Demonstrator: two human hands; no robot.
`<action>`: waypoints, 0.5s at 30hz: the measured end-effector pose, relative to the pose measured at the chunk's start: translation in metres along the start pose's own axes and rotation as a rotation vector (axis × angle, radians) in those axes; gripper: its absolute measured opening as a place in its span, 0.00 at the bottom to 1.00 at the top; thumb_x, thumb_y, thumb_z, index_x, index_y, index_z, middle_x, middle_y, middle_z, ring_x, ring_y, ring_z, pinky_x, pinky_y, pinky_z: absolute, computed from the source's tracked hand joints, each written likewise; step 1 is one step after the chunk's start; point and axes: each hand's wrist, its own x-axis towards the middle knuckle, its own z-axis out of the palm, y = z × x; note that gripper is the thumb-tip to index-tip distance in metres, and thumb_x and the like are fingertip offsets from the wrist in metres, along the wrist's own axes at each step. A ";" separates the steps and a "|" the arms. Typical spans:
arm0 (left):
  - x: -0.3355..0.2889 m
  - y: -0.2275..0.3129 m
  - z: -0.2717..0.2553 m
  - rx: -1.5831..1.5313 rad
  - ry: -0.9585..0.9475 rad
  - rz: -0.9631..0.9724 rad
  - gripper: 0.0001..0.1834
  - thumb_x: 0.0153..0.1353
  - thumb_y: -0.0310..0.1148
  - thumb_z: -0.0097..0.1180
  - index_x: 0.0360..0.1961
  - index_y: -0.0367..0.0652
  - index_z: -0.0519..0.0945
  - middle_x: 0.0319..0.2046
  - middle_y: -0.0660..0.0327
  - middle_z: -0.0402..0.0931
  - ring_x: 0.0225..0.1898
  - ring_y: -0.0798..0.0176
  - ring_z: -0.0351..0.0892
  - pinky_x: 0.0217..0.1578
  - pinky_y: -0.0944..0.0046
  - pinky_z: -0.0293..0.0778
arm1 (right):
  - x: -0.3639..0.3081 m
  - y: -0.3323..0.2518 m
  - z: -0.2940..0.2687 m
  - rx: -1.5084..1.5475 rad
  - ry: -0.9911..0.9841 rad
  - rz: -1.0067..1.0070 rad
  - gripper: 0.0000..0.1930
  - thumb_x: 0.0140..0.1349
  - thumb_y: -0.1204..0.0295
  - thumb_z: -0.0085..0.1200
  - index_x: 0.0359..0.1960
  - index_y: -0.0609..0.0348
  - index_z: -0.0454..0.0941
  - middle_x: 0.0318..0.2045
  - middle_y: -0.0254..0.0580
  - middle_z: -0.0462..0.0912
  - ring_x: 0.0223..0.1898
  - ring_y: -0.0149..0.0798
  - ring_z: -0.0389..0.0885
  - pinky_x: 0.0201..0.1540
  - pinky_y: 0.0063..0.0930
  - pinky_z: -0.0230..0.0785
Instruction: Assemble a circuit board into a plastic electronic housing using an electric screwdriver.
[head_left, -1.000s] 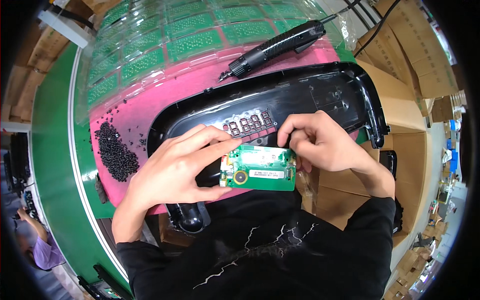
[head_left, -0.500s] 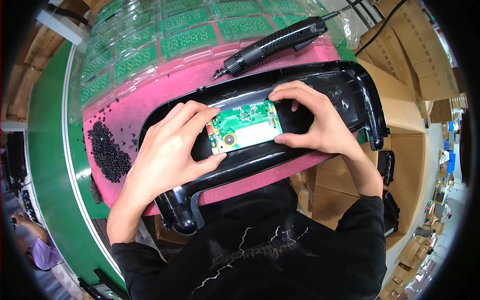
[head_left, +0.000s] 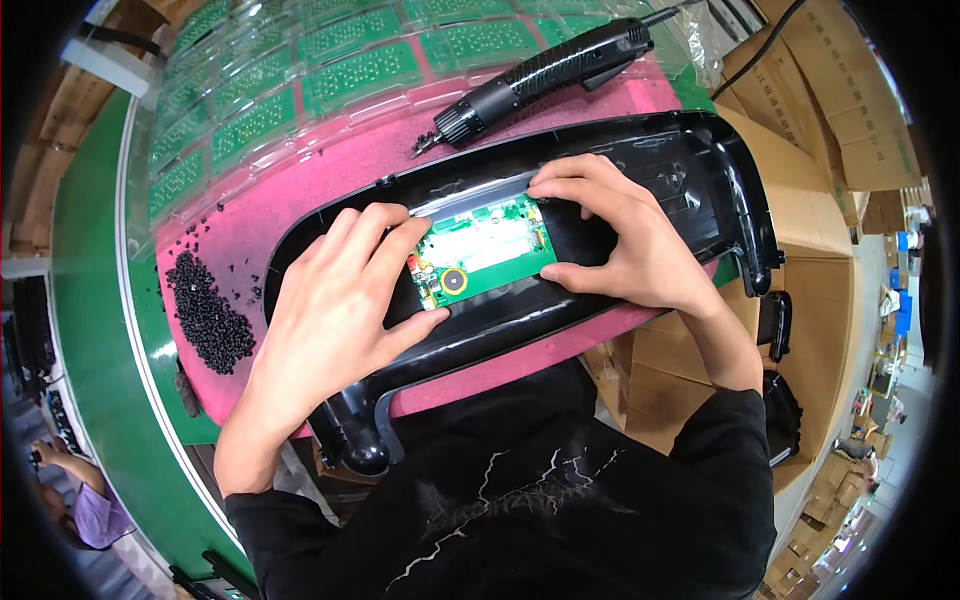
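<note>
A green circuit board [head_left: 505, 276] with a round disc near its lower left corner is held between my two hands, over the inside of a long black plastic housing [head_left: 690, 180]. My left hand [head_left: 335, 295] grips the board's left end, fingers on the upper corner and thumb at the lower one. At the right end, my right hand [head_left: 625, 235] pinches it the same way. Glare whitens the middle of the board. Whether it touches the housing floor, I cannot tell. The housing lies on a pink mat [head_left: 440, 398].
Beyond the housing lies a black electric screwdriver [head_left: 540, 85]. Clear trays of green boards [head_left: 355, 70] cover the far side. Small black screws [head_left: 210, 318] are heaped at the left. An open cardboard box [head_left: 815, 350] stands at the right. A person in purple [head_left: 100, 515] is far left.
Both hands and the board have shifted slightly left, and the board's tilt has changed, so the glare has spread over its upper middle. The grip is the same.
</note>
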 end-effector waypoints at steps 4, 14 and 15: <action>0.001 0.001 -0.001 -0.010 -0.010 0.002 0.35 0.43 0.36 0.73 0.54 0.37 0.75 0.50 0.54 0.72 0.48 0.47 0.74 0.46 0.52 0.74 | 0.001 -0.002 0.000 -0.005 -0.004 -0.009 0.30 0.45 0.72 0.70 0.53 0.64 0.75 0.53 0.46 0.76 0.54 0.51 0.75 0.57 0.38 0.69; -0.001 -0.002 0.000 -0.007 -0.009 0.019 0.37 0.43 0.38 0.74 0.55 0.37 0.74 0.50 0.54 0.71 0.48 0.49 0.74 0.46 0.53 0.74 | 0.000 -0.004 0.000 -0.023 -0.005 -0.003 0.30 0.45 0.73 0.70 0.53 0.63 0.76 0.54 0.46 0.76 0.54 0.51 0.74 0.57 0.39 0.69; -0.001 -0.002 0.000 -0.002 -0.011 0.018 0.38 0.43 0.38 0.74 0.56 0.37 0.74 0.50 0.54 0.71 0.48 0.49 0.74 0.47 0.53 0.73 | 0.001 -0.004 0.001 -0.023 -0.008 0.008 0.30 0.45 0.73 0.70 0.53 0.63 0.76 0.54 0.47 0.76 0.54 0.51 0.74 0.57 0.39 0.69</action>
